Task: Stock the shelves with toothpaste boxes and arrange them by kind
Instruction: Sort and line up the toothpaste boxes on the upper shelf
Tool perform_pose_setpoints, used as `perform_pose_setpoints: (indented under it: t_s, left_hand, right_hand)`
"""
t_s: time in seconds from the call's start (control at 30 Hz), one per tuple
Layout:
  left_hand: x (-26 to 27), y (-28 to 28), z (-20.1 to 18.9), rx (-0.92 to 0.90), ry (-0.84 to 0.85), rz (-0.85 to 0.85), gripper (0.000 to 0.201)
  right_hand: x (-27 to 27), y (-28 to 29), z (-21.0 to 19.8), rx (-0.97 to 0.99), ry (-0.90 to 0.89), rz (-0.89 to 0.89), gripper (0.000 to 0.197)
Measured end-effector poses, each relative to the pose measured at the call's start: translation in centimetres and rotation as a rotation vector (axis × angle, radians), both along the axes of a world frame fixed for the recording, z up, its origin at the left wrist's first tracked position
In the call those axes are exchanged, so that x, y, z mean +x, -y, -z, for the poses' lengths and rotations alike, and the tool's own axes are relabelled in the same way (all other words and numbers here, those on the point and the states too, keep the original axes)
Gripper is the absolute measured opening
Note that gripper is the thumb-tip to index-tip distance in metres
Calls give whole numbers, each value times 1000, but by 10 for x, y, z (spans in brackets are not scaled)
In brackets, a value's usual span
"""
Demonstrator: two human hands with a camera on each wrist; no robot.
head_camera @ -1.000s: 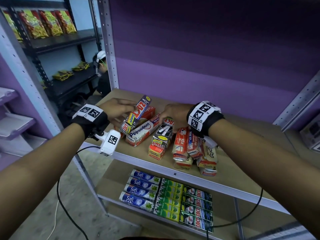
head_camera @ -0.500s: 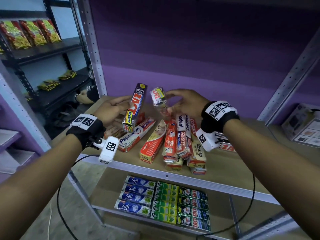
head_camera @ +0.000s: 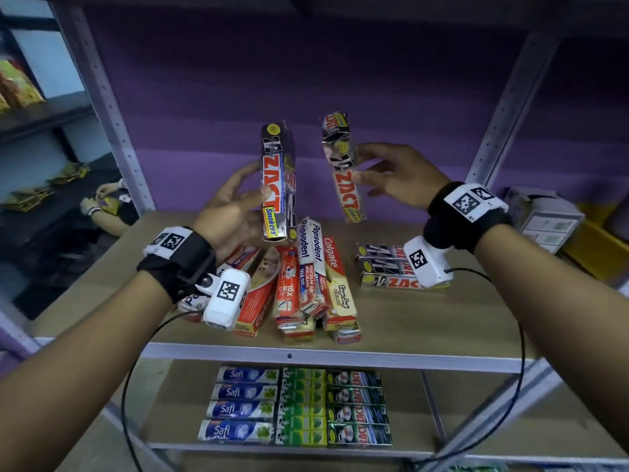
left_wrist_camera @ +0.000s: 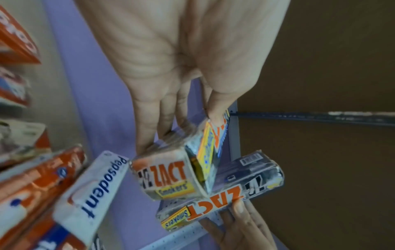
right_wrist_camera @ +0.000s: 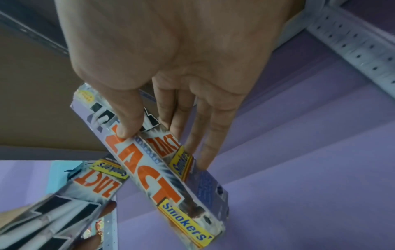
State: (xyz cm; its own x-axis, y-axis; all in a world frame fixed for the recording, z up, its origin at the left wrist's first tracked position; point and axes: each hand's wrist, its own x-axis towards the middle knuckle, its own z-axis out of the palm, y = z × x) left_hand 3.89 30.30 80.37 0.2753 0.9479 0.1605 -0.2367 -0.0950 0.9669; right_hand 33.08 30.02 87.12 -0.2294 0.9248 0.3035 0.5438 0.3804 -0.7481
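Boxes upright in both hands: left hand [head_camera: 235, 212] fingers pinch one Zact box [head_camera: 277, 180], right hand [head_camera: 396, 177] fingers pinch another [head_camera: 343, 165]; the Zact row [head_camera: 381, 267] lies flat on the shelf [head_camera: 408, 318] below the right fingers, nearer that hand

A: Zact box in left hand [head_camera: 278, 180]: cardboard under a clear glossy film; film crinkles at the end flap, catches light.

B: Zact box in right hand [head_camera: 343, 165] the same, shiny print, wrinkled wrap at the top.

A: Shelf board [head_camera: 442, 321]: matt, brown, looks like fibreboard or pressed wood. Cannot tell which.

B: Shelf uprights [head_camera: 503, 107]: painted metal, pale grey, punched holes, smooth.

A: Pepsodent box [head_camera: 311, 264]: coated card, slight sheen.

B: Wrist bands [head_camera: 183, 257]: black cloth, matt. Camera housings [head_camera: 227, 298]: white plastic, smooth, semi-gloss.

A: Back wall [head_camera: 340, 63]: purple, matt, even.
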Motion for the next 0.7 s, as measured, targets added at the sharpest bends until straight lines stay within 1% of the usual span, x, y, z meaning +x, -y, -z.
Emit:
perform_pose_setpoints:
  t_s: [0.1,0.2,0.23,0.3,0.37,0.47,0.53,0.63,0.7]
  left_hand:
    - [22,1,-4,3,20,59,50]
    - [41,4,-8,-17,43,104,52]
    - [47,5,-9,-22,49,117,52]
    - [57,6,-10,-29,53,145,51]
    - [64,7,-10,-39,64,161,51]
    - [71,8,-9,-58,79,171,52]
    - [72,9,-7,-61,71,183,52]
    - [72,11,-4,-83,56,194,51]
    - [72,13,-2,-95,55,202,49]
  right_hand:
    - [26,7,7,39,127,60,37]
    - [50,14,19,-24,149,108,32]
    - [57,16,23,-35,187,129,33]
    - [69,21,35,-32,336,172,42]
    - [76,28,46,-36,520,194,49]
    - [80,41,61,-97,817,204,53]
    - [79,48,71,-101,966,198,52]
    - [75,52,86,-84,1078,184,45]
    - [71,54,94,-105,1122,157,45]
